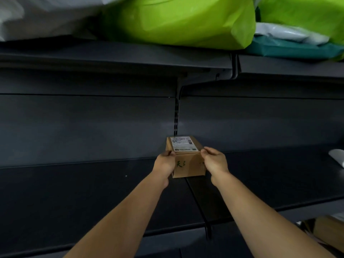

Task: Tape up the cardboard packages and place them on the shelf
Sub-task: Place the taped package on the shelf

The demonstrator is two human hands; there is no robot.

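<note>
**Q:** Which step?
**Me:** Shelving. The cardboard box is out at arm's length on the dark shelf, sitting over the seam between two shelf boards. It's near the back panel, apart from it I think. I can't tell if the base is fully down or just above the board.

**Q:** Hands?
**Me:** Both are on the box. My left hand grips the near left top corner, fingers curled over the top edge. My right hand does the same on the near right corner, fingertips pinching the edge just beside the label. Both grips are narrow, and neither hand holds anything else.

**Q:** How to do it well?
**Me:** My judgement is to set the base flat first. Then push straight back with even pressure from both hands so it doesn't twist on the seam. Leave the label up and readable. Let go only once it sits without rocking.

**Q:** Tape done?
**Me:** Too hard to make out from here.

**Q:** Surroundings?
**Me:** There's a green bag on the upper shelf overhead. A white parcel sits far right, well apart from the box.
</note>
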